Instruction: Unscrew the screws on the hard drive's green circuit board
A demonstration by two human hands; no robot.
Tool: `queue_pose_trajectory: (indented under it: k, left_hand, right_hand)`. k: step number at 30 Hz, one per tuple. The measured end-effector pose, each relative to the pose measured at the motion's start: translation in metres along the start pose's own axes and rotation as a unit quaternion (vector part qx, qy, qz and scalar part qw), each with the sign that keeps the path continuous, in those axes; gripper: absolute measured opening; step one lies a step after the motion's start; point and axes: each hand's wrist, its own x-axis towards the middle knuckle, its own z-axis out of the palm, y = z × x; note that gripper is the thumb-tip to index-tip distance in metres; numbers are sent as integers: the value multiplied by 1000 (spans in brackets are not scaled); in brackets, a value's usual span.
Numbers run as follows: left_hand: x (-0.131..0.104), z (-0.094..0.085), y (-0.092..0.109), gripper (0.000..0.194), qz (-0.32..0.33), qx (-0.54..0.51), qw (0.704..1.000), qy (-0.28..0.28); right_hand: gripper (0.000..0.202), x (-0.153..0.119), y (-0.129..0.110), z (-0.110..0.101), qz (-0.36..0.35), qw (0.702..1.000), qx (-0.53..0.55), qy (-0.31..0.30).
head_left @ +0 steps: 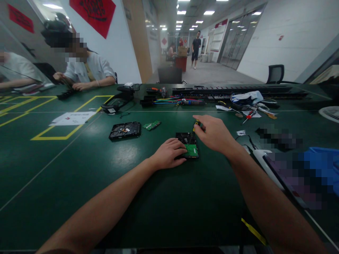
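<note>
A black hard drive with a green circuit board lies on the green table in front of me. My left hand rests on the drive's left side, its fingers wrapped over the edge and the board. Above the drive's right side, my right hand grips a screwdriver with a yellow and black handle, its thin shaft slanting down to the drive. Farther left lie a second black hard drive and a loose green circuit board.
Along the back are a power drill, cables and long black strips. A red screwdriver and a white-edged device are at right, a paper sheet at left. Another person sits beyond the table.
</note>
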Motion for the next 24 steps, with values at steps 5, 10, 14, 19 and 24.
queue_pose_trajectory:
  k: [5,10,14,19,24]
  left_hand:
    - [0,2,2,28,1,12,1000,10]
    - [0,3,3,28,6,16,1000,12]
    - [0,3,3,28,5,18,1000,15]
    - [-1,4,4,28,-2,12,1000,19]
    - [0,6,3,29,-3,14,1000,20]
  right_hand:
    - [33,-1,0,0,-1,1000,20,19]
    - [18,-2,0,0,8,999,22,41]
    - [19,-2,-2,-2,15,998,-12,58]
    - [19,-3,-2,0,20,997,-37,69]
    - [16,-2,0,3,16,997,-35,70]
